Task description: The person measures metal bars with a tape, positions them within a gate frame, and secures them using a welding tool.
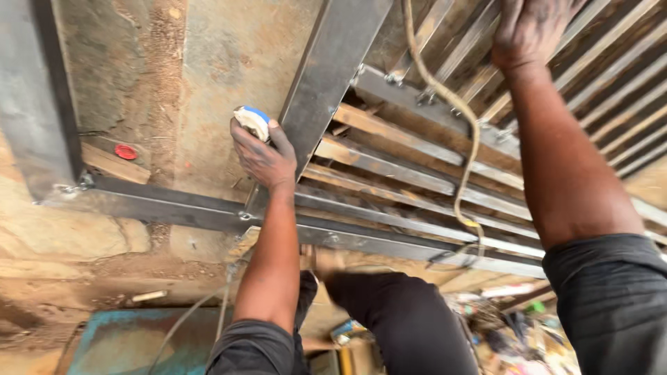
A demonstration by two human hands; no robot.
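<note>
My left hand (262, 154) grips a small white object with a blue edge (253, 121), pressed against the grey steel bar (332, 69) of a welded frame. My right hand (529, 29) reaches to the top edge of the view and rests among the slanted steel slats (611, 76); I cannot tell whether it grips one. A tan cable (467, 132) hangs down from near the right hand across the frame. Both forearms are bare, with dark sleeves at the bottom.
A horizontal steel rail (167, 205) runs along the frame's lower edge above sandy ground. A small red cap (126, 151) lies on a wooden piece at left. My dark trouser leg (403, 319) and a blue-green sheet (132, 340) sit below, with clutter at bottom right.
</note>
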